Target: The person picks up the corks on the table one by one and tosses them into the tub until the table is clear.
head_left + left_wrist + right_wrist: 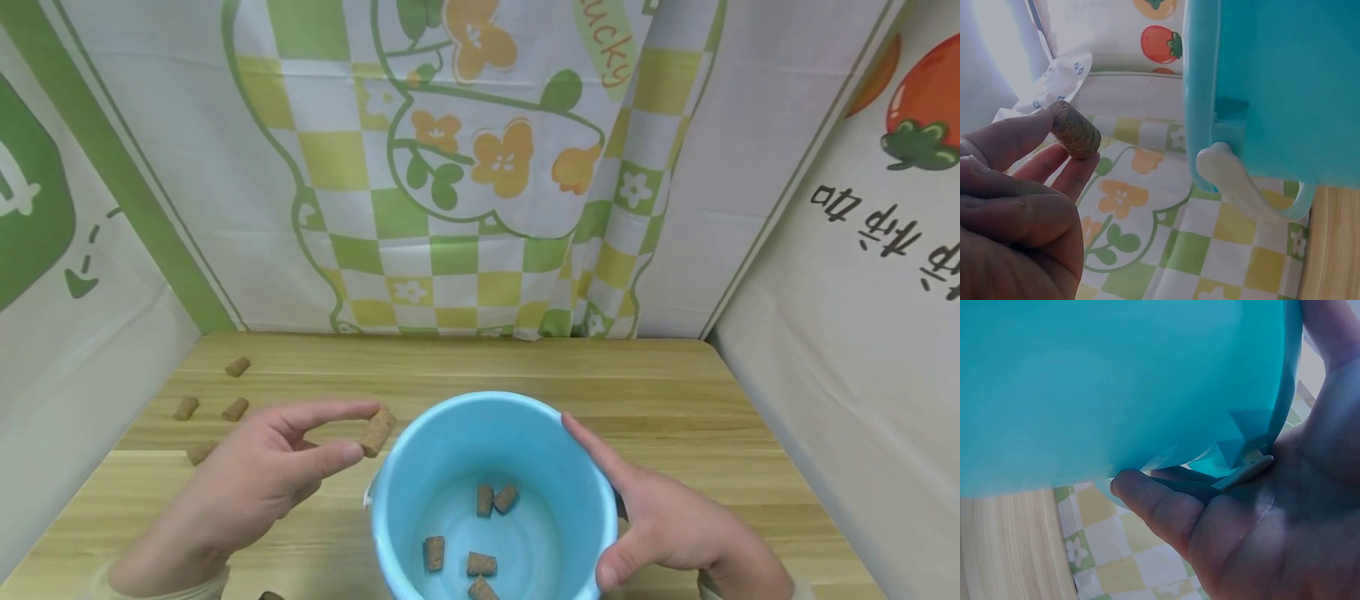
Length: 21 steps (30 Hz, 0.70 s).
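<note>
My left hand (273, 462) pinches a cork (378, 431) between thumb and fingertips, just left of the blue bucket's (491, 402) rim. In the left wrist view the same cork (1076, 130) is tilted, apart from the bucket wall. My right hand (663, 517) grips the bucket at its right side, thumb at the rim. The right wrist view shows its fingers (1166, 509) curled against the outer wall beside the handle joint. Several corks lie on the bucket floor, among them one cork (482, 564) near the middle.
Several loose corks lie on the wooden table (637, 367) at the left, one cork (237, 367) farthest back. A dark object (271, 596) is cut off at the bottom edge. The bucket's white handle (1241, 181) hangs at its side. A patterned curtain (465, 275) stands behind the table.
</note>
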Motion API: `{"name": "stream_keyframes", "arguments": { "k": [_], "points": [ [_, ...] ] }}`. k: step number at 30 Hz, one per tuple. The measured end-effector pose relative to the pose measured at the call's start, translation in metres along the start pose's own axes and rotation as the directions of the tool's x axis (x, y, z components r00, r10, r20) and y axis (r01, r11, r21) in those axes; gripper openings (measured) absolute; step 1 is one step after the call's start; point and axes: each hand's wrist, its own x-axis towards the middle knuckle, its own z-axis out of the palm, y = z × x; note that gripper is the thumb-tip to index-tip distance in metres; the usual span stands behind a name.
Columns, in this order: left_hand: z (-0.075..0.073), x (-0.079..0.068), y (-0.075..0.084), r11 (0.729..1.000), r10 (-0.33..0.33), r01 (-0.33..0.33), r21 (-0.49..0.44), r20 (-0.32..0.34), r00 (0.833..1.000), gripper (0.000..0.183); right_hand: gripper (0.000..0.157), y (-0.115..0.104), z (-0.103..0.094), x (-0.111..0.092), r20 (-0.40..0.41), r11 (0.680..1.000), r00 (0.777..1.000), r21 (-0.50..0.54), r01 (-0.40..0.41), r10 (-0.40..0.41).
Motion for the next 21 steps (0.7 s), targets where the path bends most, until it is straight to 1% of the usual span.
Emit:
{"name": "stream_keyframes", "arguments": {
  "k": [3,7,10,16,21],
  "points": [
    [0.005,0.003,-0.001,1.000,-0.010,0.010,0.022,-0.002,1.000,0.037,0.123,0.000,0.000,0.000,-0.002,1.000,1.000,0.006,-0.001,0.001],
    [0.010,0.005,-0.002,0.998,-0.046,0.046,0.047,0.006,0.999,0.037,0.125,-0.001,0.000,0.000,-0.007,1.000,1.000,-0.003,-0.014,0.014],
    [0.014,0.007,-0.002,0.998,-0.054,0.053,0.033,0.032,0.998,0.038,0.125,-0.001,0.000,0.000,-0.006,1.000,1.000,-0.012,-0.011,0.011],
    [0.019,0.010,-0.002,0.999,-0.040,0.039,0.008,0.102,0.994,0.039,0.124,0.001,0.000,0.000,0.000,0.999,1.000,-0.033,0.020,-0.020],
    [0.021,0.011,-0.005,0.999,-0.030,0.034,-0.033,0.127,0.991,0.040,0.124,0.001,0.000,0.000,-0.002,0.999,1.000,-0.034,0.020,-0.020]
  ]
}}
